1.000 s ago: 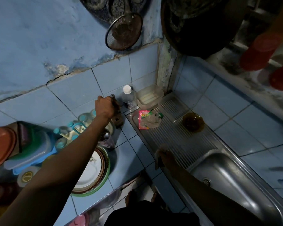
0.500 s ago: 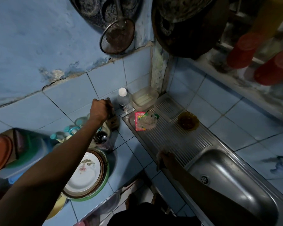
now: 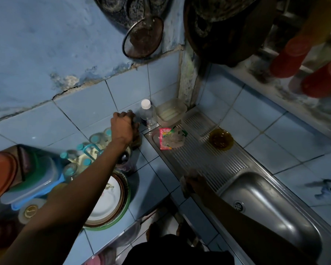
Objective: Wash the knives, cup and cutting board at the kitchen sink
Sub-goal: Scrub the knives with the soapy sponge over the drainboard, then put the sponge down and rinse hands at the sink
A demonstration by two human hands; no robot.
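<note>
Two hands out; sink [image 3: 275, 207] bare, basin at the desk's [image 3: 153, 180] right end; left hand [image 3: 122, 125] is still curled round a dark handle, likely a knife, at the desk's back edge by the bottle [image 3: 147, 113], barely moved over the last second; right hand [image 3: 193, 183] stays on the drainboard's front edge, grip unclear; cup and cutting board not identifiable; washing not begun.

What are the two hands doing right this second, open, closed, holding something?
Left hand: fingers curled round something dark by the tiled wall; what it is cannot be told.
Right hand: rests on the sink's front edge; open or closed cannot be told.
</note>
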